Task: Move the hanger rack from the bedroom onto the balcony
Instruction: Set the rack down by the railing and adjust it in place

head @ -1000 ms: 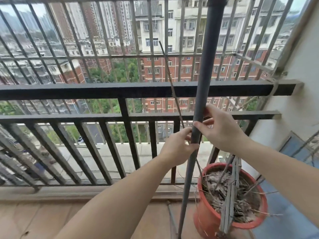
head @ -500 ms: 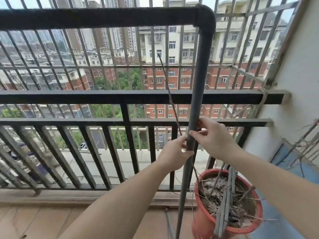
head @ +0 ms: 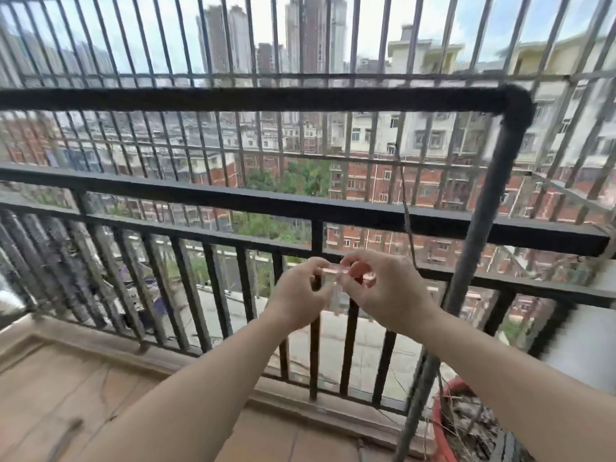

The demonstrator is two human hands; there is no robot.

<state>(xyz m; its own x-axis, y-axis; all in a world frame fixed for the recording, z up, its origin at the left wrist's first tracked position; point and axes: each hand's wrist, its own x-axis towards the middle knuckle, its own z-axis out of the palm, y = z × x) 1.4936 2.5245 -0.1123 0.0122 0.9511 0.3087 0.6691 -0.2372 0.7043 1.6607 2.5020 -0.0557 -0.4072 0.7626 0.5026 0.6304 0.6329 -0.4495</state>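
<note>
The hanger rack [head: 480, 208] is a dark grey pipe frame standing on the balcony just inside the railing. Its top bar [head: 253, 99] runs across the view and bends at the right into an upright that drops to the floor by the pot. My left hand [head: 300, 296] and my right hand [head: 388, 293] are off the rack, left of its upright. Their fingertips meet and pinch a small clear strip [head: 333, 274] between them; it is blurred and I cannot tell what it is.
A black balcony railing [head: 213, 198] and outer security bars [head: 293, 38] stand right behind the rack. A red flower pot [head: 440, 425] with dry twigs sits at the bottom right beside a white wall [head: 580, 341]. Tiled floor [head: 66, 388] stretches left.
Both hands have let go of the rack's upright and moved left, coming together on a small clear strip. The view has swung up and left, showing more of the top bar.
</note>
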